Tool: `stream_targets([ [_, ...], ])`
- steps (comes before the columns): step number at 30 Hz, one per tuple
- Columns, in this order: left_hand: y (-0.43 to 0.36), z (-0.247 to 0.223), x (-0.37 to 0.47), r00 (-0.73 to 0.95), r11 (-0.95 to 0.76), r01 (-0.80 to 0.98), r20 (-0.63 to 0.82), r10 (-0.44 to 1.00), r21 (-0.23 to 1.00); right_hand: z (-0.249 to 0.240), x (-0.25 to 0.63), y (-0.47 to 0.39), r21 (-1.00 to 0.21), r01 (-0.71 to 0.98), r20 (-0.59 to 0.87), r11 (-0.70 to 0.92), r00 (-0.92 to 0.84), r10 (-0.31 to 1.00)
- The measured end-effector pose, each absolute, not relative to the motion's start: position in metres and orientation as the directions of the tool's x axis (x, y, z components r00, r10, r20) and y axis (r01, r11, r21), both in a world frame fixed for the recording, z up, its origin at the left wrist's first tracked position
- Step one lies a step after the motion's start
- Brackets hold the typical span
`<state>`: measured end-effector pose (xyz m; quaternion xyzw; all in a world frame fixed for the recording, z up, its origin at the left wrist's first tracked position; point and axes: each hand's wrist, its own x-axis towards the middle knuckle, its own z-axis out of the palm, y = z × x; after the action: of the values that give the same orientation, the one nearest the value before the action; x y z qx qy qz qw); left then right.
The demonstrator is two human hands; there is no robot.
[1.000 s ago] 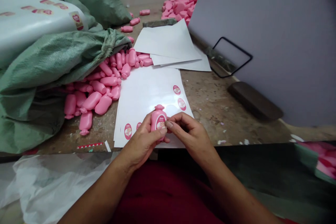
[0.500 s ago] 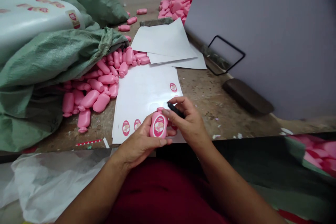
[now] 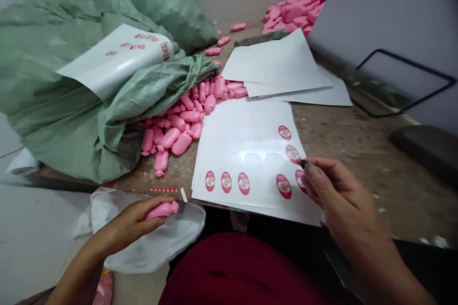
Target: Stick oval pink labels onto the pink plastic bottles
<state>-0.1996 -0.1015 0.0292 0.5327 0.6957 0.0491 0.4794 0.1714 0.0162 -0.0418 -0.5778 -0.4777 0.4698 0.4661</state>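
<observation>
My left hand [image 3: 138, 217] is closed round a small pink bottle [image 3: 162, 210], held over a white plastic bag [image 3: 143, 248] below the table's front edge. The bottle's labelled face is turned out of sight. Pinched in my right hand [image 3: 331, 186] is a thin black tool, of which only the dark tip [image 3: 304, 164] shows; its kind I cannot tell. That tip is at the right side of a white sticker sheet [image 3: 229, 147], beside an oval pink label [image 3: 293, 154]. Several more oval labels remain along the sheet's lower and right sides.
Pink bottles [image 3: 181, 126] spill from a green sack [image 3: 118, 128] at the left. White sheets [image 3: 275, 64] lie behind the sticker sheet. At right stand a black wire frame [image 3: 411, 57] and a dark rounded block [image 3: 422, 145]. More pink pieces [image 3: 300, 9] are heaped at the back.
My left hand has carried the bottle left and down, off the sheet to above the plastic bag. My right hand has parted from it, keeping the black tool near the labels. The view has swung left.
</observation>
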Motion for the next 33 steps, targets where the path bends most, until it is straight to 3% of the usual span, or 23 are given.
stream_targets([
  [4,-0.094,0.035,-0.208,-0.088,0.311,0.840,-0.453,0.887,0.446,-0.040,0.165,0.015,-0.975,0.222,0.006,-0.006,0.051,0.999],
  [7,-0.052,0.027,-0.185,-0.138,0.192,0.889,-0.156,0.978,0.417,-0.035,0.155,0.012,-0.927,0.358,0.101,0.114,-0.055,0.993],
  [9,-0.018,0.018,-0.169,-0.125,0.107,0.944,0.036,0.992,0.314,-0.033,0.147,0.010,-0.876,0.440,0.138,0.199,-0.166,0.976],
  [13,0.030,0.000,-0.152,-0.110,0.096,0.983,0.080,0.991,0.157,-0.032,0.131,0.006,-0.732,0.564,0.181,0.381,-0.378,0.908],
  [16,0.039,-0.006,-0.153,-0.111,0.111,0.994,0.060,0.992,-0.005,-0.037,0.129,0.007,-0.615,0.643,0.216,0.456,-0.419,0.882],
  [19,0.031,-0.008,-0.150,-0.104,0.095,0.991,0.103,0.989,0.090,-0.043,0.133,0.008,-0.537,0.715,0.220,0.448,-0.394,0.892],
  [21,0.023,-0.007,-0.137,-0.144,0.082,0.944,0.174,0.974,0.321,-0.045,0.135,0.010,-0.507,0.745,0.212,0.434,-0.381,0.900],
  [23,0.016,-0.006,-0.113,-0.220,0.075,0.736,0.132,0.966,0.673,-0.046,0.135,0.011,-0.486,0.763,0.205,0.427,-0.375,0.904],
  [25,0.013,-0.007,-0.085,-0.213,0.149,0.292,-0.088,0.973,0.945,-0.045,0.134,0.011,-0.466,0.774,0.204,0.428,-0.376,0.904],
  [26,0.014,-0.009,-0.072,-0.161,0.218,0.047,-0.208,0.965,0.975,-0.045,0.134,0.012,-0.455,0.779,0.205,0.431,-0.379,0.902],
  [28,0.018,-0.014,-0.052,-0.065,0.328,-0.300,-0.362,0.930,0.896,-0.044,0.132,0.013,-0.433,0.790,0.200,0.434,-0.385,0.901],
  [30,0.022,-0.020,-0.043,-0.053,0.358,-0.441,-0.422,0.905,0.823,-0.043,0.130,0.013,-0.411,0.802,0.195,0.433,-0.387,0.901],
  [33,0.025,-0.027,-0.041,-0.077,0.354,-0.496,-0.446,0.892,0.793,-0.043,0.128,0.013,-0.382,0.820,0.186,0.426,-0.384,0.905],
])
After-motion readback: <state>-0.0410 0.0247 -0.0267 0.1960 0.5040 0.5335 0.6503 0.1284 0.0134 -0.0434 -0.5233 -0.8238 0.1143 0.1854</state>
